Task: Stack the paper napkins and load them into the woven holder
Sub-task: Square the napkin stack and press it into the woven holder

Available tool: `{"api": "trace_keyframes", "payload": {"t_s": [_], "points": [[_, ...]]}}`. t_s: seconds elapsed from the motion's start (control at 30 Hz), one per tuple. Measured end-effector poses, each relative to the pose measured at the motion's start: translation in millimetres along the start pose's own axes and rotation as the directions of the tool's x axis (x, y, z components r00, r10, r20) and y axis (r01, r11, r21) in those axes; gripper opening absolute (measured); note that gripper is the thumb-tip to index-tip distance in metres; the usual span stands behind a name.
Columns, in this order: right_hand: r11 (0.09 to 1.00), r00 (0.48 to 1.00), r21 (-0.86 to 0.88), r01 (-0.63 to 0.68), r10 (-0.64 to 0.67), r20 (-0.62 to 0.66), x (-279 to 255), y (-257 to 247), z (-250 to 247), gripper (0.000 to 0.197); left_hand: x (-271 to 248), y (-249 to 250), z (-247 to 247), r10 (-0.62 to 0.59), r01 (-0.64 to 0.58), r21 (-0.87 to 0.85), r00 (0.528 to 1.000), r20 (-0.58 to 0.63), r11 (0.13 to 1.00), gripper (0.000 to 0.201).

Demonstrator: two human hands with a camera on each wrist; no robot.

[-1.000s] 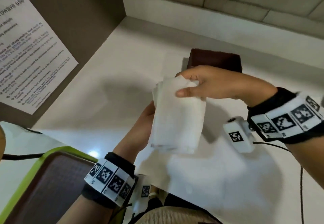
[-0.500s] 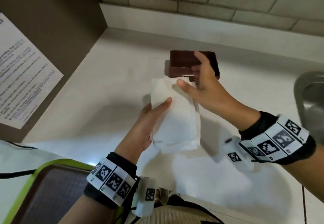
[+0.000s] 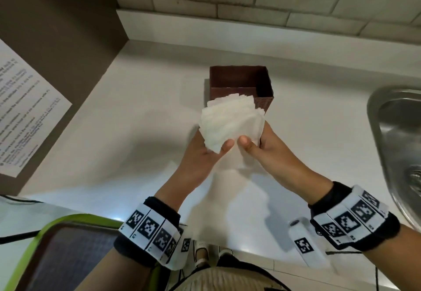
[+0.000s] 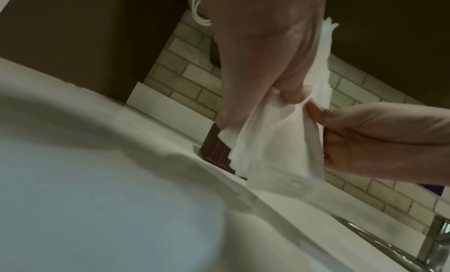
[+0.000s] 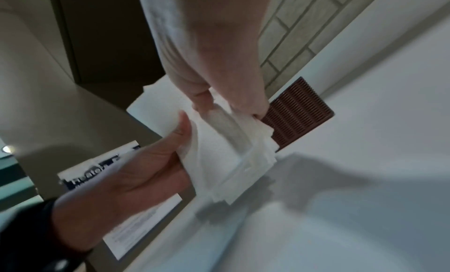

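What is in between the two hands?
The stack of paper napkins: the left hand and right hand grip it from either side, plainest in the head view.

A black band is seen wrapped round each wrist, and over it a white strap (image 3: 152, 231) printed with square black-and-white coded markers. The same strap (image 3: 348, 218) is worn on the right wrist. A small white camera block (image 3: 306, 243) bearing one coded marker is fixed under the right wrist, a thin black cable trailing off. Another white block (image 3: 185, 245) is carried under the left. Beige clothing (image 3: 218, 279) is glimpsed below.
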State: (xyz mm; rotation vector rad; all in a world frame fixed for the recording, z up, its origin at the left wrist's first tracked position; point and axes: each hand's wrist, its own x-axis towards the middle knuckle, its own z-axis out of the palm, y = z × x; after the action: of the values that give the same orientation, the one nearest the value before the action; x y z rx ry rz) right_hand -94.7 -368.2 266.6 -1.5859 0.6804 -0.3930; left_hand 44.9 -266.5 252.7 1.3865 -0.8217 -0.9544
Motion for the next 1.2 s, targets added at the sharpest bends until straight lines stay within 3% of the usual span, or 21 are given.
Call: {"api": "trace_keyframes", "payload": {"t_s": [0.17, 0.3, 0.43, 0.5, 0.6, 0.67, 0.8, 0.93, 1.03, 1.13, 1.2], "points": [[0.996, 1.0, -0.086, -0.012, 0.01, -0.017, 0, 34, 11, 0.055, 4, -19, 2, 0.053, -0.053, 0.014, 0.997, 0.049, 0.998, 0.036], [0.997, 0.993, -0.077, -0.011, 0.002, -0.115, 6, 35, 21, 0.047, 8, -22, 9, 0.004, -0.008, 0.094, 0.999, 0.045, 0.996, 0.037], [0.995, 0.984, -0.077, -0.066, 0.052, -0.169, 4, 22, 20, 0.04, 9, -19, 5, -0.152, 0.182, 0.232, 0.978, -0.142, 0.956, 0.066], [0.994, 0.979, -0.073, -0.085, 0.07, -0.189, 1, 11, 17, 0.038, 9, -12, 1, -0.252, 0.272, 0.125, 0.955, -0.156, 0.954, 0.07], [0.995, 0.984, -0.011, -0.1, 0.097, -0.148, -2, -4, 20, 0.037, 9, 4, 4, -0.365, 0.342, -0.207, 0.927, -0.082, 0.916, 0.048], [0.989, 0.983, 0.05, -0.137, 0.142, -0.115, -2, -7, 22, 0.043, 11, 8, 6, -0.419, 0.362, -0.304, 0.896, -0.148, 0.881, 0.044], [0.932, 0.972, 0.305, -0.197, 0.226, -0.063, -3, -8, 19, 0.056, 12, 19, 6, -0.334, 0.144, -0.505, 0.891, -0.308, 0.851, 0.048], [0.729, 0.994, 0.68, -0.08, 0.112, -0.003, 0, -18, 35, 0.065, 3, 37, 15, -0.137, -0.047, -0.581, 0.953, -0.269, 0.812, 0.049], [0.719, 0.991, 0.695, -0.014, 0.101, -0.085, 8, -27, 39, 0.068, 1, 41, 19, -0.032, -0.145, -0.55, 0.954, -0.299, 0.822, 0.052], [0.732, 0.971, 0.682, -0.004, 0.167, -0.173, 11, -25, 38, 0.093, 2, 46, 17, -0.038, -0.16, -0.536, 0.94, -0.338, 0.829, 0.047], [0.747, 0.983, 0.664, 0.005, 0.119, -0.143, 8, -25, 42, 0.073, 1, 47, 20, -0.053, -0.134, -0.538, 0.947, -0.317, 0.832, 0.049]]}}
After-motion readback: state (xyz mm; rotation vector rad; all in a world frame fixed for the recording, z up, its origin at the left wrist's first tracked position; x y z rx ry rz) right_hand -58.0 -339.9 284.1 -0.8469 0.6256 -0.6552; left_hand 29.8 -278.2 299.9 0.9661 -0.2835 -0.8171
